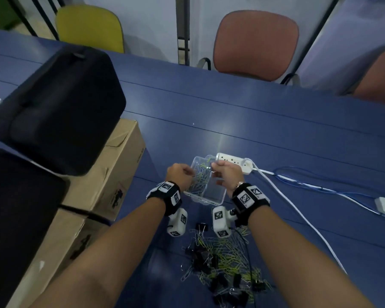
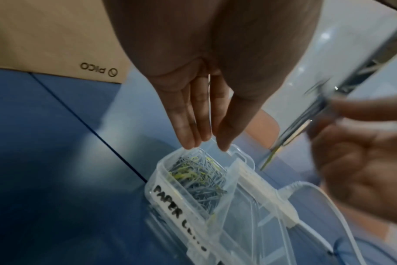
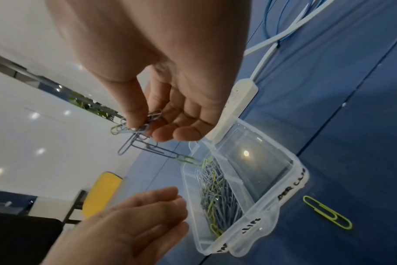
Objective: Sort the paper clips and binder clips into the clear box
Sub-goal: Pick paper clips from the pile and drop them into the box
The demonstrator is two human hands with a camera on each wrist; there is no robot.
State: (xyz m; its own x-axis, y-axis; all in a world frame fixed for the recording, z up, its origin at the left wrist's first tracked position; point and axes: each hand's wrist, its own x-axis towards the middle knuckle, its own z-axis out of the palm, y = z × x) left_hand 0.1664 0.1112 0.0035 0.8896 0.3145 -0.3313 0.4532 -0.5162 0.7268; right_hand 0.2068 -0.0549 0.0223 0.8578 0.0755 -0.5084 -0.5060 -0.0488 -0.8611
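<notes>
**Q:** State the grip of each hand.

**A:** My right hand pinches a tangled bunch of grey and yellow-green wire paper clips between thumb and forefinger. The bunch trails down as a chain, and its lowest clip reaches the rim of the clear plastic two-compartment box. My left hand holds nothing; its fingers are straight and pressed together, tips just above the far rim of the box.

**Q:** Why hold the bunch above that compartment?

**A:** My judgement: linked clips feed in lowest end first, so I hang them over the compartment lettered "PAPER", which already holds the sorted paper clips. The other compartment holds no clips that I can see.

**Q:** Where is the unsorted stock?

**A:** Only the head view shows it: a mixed heap of paper clips and black binder clips on the blue table, near my forearms and on the near side of the box.

**Q:** What do the wrist views add?

**A:** The right wrist view shows the pinch and the chain, which the head view blurs. The left wrist view shows the lettering and my flat fingers.
</notes>
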